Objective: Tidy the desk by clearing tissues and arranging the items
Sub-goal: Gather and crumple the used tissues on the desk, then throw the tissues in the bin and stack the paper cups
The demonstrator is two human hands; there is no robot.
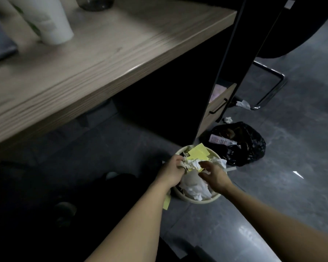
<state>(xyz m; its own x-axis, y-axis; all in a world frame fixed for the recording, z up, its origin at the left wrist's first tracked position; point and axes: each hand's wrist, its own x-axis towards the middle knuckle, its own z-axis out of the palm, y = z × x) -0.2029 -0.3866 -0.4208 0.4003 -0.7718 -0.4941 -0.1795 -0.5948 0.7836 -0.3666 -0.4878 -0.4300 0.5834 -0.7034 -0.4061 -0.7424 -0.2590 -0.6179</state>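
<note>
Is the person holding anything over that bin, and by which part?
The left hand pinches the edge of a crumpled tissue above the bin. The right hand hovers with fingers spread, holding nothing clearly.

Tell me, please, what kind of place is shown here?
Probably an office or study corner: a wooden desk with a drawer unit, a chair's metal base on grey floor, and a waste bin full of tissues.
</note>
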